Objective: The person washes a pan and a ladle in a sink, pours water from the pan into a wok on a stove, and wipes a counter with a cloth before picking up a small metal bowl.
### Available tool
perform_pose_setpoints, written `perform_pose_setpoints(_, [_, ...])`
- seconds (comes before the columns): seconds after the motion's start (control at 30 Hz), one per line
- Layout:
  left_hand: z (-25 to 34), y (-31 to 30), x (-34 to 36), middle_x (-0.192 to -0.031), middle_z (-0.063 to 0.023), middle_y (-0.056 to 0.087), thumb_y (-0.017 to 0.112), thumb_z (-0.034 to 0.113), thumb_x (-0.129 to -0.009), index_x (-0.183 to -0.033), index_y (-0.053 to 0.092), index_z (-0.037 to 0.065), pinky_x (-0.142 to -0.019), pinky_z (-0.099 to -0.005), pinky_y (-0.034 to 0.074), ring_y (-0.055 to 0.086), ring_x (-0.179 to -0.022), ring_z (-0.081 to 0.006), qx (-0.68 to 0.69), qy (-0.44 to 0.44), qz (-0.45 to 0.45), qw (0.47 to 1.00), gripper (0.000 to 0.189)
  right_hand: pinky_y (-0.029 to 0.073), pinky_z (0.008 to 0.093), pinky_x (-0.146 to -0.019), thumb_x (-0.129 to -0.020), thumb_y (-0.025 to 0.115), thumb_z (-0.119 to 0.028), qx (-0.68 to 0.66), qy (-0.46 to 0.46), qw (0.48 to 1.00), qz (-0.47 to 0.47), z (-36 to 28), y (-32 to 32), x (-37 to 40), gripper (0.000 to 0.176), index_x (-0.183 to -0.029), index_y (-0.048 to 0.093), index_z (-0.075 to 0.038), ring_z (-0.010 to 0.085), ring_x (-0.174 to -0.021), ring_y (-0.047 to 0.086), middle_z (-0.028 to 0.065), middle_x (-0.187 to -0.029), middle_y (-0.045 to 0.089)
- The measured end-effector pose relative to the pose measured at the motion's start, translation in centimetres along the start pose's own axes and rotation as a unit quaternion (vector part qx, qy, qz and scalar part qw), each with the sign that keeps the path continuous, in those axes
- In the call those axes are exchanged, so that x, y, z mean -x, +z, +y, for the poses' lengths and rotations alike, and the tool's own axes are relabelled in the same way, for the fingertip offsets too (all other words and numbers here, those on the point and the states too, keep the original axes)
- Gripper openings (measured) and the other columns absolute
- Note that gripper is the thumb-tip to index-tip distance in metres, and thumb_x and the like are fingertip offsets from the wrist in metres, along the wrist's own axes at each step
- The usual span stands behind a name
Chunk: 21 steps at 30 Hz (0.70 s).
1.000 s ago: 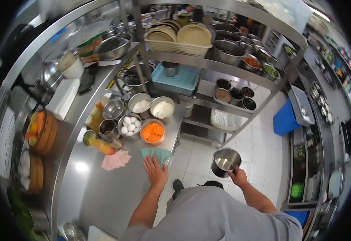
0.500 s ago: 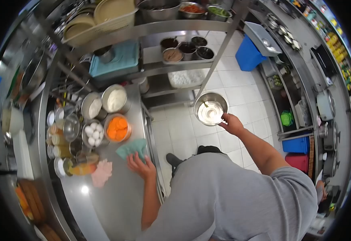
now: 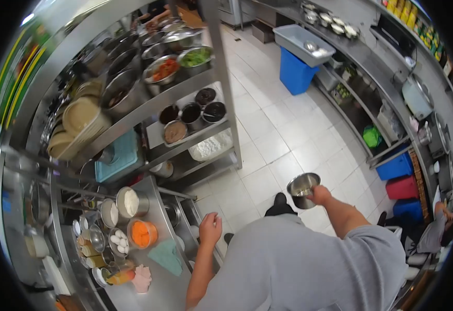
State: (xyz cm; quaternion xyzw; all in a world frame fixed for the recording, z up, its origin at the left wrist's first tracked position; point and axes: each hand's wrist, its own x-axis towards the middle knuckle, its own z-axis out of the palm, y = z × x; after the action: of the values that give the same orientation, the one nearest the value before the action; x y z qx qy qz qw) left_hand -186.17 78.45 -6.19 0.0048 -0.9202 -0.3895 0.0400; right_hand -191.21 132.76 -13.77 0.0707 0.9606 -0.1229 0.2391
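My right hand grips the rim of a steel bowl, held out over the tiled floor. Raised beside the steel counter, my left hand has loosely curled fingers that touch nothing, with thumb and fingers apart. On the counter lies a green cloth, spread near a tub of orange pieces. Eggs fill a bowl to its left, and two containers of white powder stand behind. A pink cloth lies nearer the front.
A tall metal rack holds bowls of food, sauce pots and a white-filled tray. A blue bin stands under a grey tub. Shelves run along the right. Another person is at the right edge, and one more behind the rack.
My left hand has let go of the green cloth and lifted off the counter. The steel bowl has moved right and toward my body, now tilted. The view has turned.
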Motion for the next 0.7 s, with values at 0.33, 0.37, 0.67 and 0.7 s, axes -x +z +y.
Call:
perform_pose_setpoints(0.33, [16.6,18.0,-19.4,-0.097,-0.0177,0.072,0.07,0.018,-0.096,-0.111,0.071,-0.001,-0.078,-0.0414,0.056,0.072,-0.085,-0.0321,0.04,0.081,-0.134,0.987,0.024,0.056,0.052,-0.086,-0.088,0.079,-0.033,-0.125,-0.072,0.989,0.028,2.2,-12.9,-8.6,0.037,-0.106,0.068,-0.002,0.0418,-0.098,0.071,0.0216,-0.098,0.074])
perform_pose_setpoints(0.37, [19.0,19.6,-21.7,-0.095,-0.0172,0.073,0.07,0.018,-0.096,-0.111,0.072,-0.001,-0.077,-0.0412,0.056,0.072,-0.084,-0.0308,0.043,0.109,-0.138,0.983,0.024,0.056,0.0519,-0.087,-0.089,0.078,-0.031,-0.128,-0.085,0.988,0.018,1.9,-15.0,-8.8,0.037,-0.109,0.067,-0.002,0.0418,-0.1,0.07,0.0219,-0.101,0.074])
perform_pose_setpoints(0.67, [29.4,34.2,-40.3,-0.106,-0.0224,0.073,0.067,0.008,-0.088,-0.106,0.075,-0.002,-0.079,-0.0444,0.062,0.076,-0.094,-0.037,-0.3,0.226,-0.327,0.867,0.022,0.054,0.05,-0.081,-0.091,0.078,-0.029,-0.137,-0.239,0.96,0.048,1.1,-27.4,-15.8,0.03,-0.105,0.064,-0.007,0.0375,-0.096,0.067,0.0154,-0.091,0.068])
perform_pose_setpoints(0.7, [29.4,35.7,-42.3,-0.107,-0.023,0.073,0.066,0.006,-0.088,-0.105,0.076,-0.001,-0.079,-0.0441,0.063,0.077,-0.095,-0.037,-0.329,0.22,-0.346,0.851,0.021,0.054,0.0499,-0.081,-0.091,0.077,-0.03,-0.131,-0.241,0.961,0.044,1.0,-28.3,-17.1,0.03,-0.105,0.064,-0.007,0.0372,-0.095,0.067,0.0149,-0.09,0.068])
